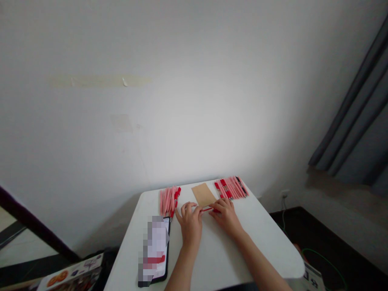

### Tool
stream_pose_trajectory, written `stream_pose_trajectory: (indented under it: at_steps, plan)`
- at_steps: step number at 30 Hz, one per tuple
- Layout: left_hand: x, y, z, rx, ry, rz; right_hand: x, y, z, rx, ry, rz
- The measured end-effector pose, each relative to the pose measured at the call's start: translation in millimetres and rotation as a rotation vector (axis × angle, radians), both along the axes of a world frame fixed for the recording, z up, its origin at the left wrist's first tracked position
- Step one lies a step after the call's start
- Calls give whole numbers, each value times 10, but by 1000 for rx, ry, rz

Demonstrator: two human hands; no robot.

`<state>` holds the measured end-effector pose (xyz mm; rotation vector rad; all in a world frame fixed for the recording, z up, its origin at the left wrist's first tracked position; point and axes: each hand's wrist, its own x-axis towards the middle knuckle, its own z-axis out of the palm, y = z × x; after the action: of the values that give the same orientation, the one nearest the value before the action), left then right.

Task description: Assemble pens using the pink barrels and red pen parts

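Clock face laid on your white table (pixel 260 238), 12 at the wall (pixel 194 101), 6 at your body.

Hands: both near the centre, palms down, fingertips towards 12. Between them lies a slim red pen (pixel 207 209), running roughly from 9 to 3, just short of the brown paper (pixel 203 195). Your right hand (pixel 226 214) has its fingers curled round the pen's 3 o'clock end, gripping it; the fingertips cover part of the barrel. Your left hand (pixel 191 222) meets the 9 o'clock end with the inner fingers; whether they pinch it or only touch it, cannot tell. Its outer fingers are bent and spread apart, the outermost pointing towards 10.

Surroundings on the table: the brown paper lies flat at 12, set askew, its near edge close to your fingers. At 1 o'clock, a row of pens (pixel 233 188) lies side by side: red ones on the 9 o'clock side, pink in the middle, dark ones on the 3 o'clock side. At 10 o'clock, a second group of pens (pixel 166 201), mostly pink, red along the side nearest your left hand. At 8, a phone (pixel 156 250) lies face up, screen largely pixelated, its top near the lower tips of that second group.

Beyond the table: a grey curtain (pixel 351 133) hangs at 2; a wall socket (pixel 285 193) with a cable sits lower, also towards 2.
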<state>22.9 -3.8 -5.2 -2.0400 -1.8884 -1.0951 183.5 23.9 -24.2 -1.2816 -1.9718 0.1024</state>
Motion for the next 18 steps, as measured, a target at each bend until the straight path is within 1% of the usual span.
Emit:
stream_pose_trajectory:
  at_steps: [6, 13, 18]
  plan:
    - [-6, 0, 19, -2, -17, 24, 21, 3, 5, -8, 27, -49]
    - [19, 9, -17, -15, -36, -46, -4, 27, -24, 31, -21, 34]
    - [14, 18, -47, -11, -33, -74, 2, 26, -24, 30, -17, 46]
